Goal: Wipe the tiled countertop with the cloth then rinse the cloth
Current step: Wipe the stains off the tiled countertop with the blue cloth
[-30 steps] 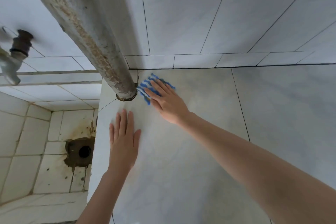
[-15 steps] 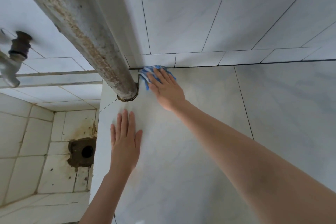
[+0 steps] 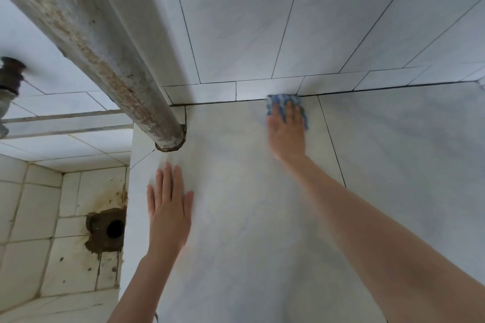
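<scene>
A blue and white cloth (image 3: pixel 281 100) lies on the pale tiled countertop (image 3: pixel 262 231), right at its back edge where it meets the wall. My right hand (image 3: pixel 287 134) presses flat on the cloth with fingers spread, covering most of it; only the far and side edges show. Both are motion-blurred. My left hand (image 3: pixel 169 207) rests flat and empty on the countertop near its left edge, fingers together, just in front of the pipe's base.
A thick rusty pipe (image 3: pixel 105 60) slants down into the countertop at the back left. Left of the counter drops a tiled sink basin (image 3: pixel 39 257) with a dark stained drain hole (image 3: pixel 115 228). A tap (image 3: pixel 8 86) sticks out at far left. Tiled wall (image 3: pixel 262 21) behind.
My right hand has slid the cloth rightward along the back edge, away from the pipe's base. My left hand stays planted on the counter.
</scene>
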A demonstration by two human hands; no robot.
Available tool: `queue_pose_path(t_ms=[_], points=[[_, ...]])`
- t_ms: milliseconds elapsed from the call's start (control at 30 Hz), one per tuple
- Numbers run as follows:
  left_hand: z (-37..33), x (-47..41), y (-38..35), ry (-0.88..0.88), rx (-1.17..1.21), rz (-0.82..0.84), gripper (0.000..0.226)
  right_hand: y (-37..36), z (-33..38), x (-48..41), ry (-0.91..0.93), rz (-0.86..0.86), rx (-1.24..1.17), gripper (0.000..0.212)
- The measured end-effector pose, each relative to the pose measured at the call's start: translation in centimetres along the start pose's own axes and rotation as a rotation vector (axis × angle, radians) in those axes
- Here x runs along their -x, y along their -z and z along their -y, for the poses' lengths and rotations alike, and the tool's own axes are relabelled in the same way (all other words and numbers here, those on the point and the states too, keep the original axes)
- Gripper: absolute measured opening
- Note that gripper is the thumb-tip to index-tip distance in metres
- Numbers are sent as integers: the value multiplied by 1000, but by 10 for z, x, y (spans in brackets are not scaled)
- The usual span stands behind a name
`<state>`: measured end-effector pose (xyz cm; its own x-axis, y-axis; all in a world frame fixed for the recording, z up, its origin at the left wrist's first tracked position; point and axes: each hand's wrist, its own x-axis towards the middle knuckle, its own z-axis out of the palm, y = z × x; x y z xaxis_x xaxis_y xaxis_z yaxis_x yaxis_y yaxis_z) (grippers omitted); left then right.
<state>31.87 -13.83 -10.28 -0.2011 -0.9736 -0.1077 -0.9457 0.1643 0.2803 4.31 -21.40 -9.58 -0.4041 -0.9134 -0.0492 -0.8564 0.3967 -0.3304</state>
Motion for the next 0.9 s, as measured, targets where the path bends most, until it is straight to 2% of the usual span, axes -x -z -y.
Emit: queue_pose_path(t_ms=[100, 200, 333, 433, 500, 533, 600, 700, 767, 833, 900], points=[[1, -1, -1, -4, -8, -6, 62, -25, 55, 15, 268, 8, -3, 48], [0, -1, 0, -3, -6, 1, 64, -40, 102, 41, 381, 149, -127, 46], [0, -1, 2, -8, 12, 11, 65, -42, 81, 32, 484, 263, -7, 60], [1, -1, 2, -6, 17, 17, 64, -21, 29, -1, 347, 182, 67, 73], [1, -1, 2, -7, 11, 15, 64, -4, -11, -14, 228, 123, 53, 64], [1, -1, 2, -7, 10, 12, 64, 3, -30, -16, 201, 80, 64, 55], [1, -1, 1, -2, 15, 13, 65, 13, -63, -14, 161, -11, 134, 50], [0, -1, 3, -7, 41, 9, 62, 21, -87, -10, -50, 44, 76, 50], [-3, -2, 5, 4, 77, 13, 57, 21, -84, -6, -123, 45, 25, 50], [-5, -3, 6, 21, 109, 11, 57, 16, -72, 4, -95, -1, 20, 52], [-7, -2, 5, 24, 125, -7, 55, 6, -57, 26, 42, -37, 43, 56]])
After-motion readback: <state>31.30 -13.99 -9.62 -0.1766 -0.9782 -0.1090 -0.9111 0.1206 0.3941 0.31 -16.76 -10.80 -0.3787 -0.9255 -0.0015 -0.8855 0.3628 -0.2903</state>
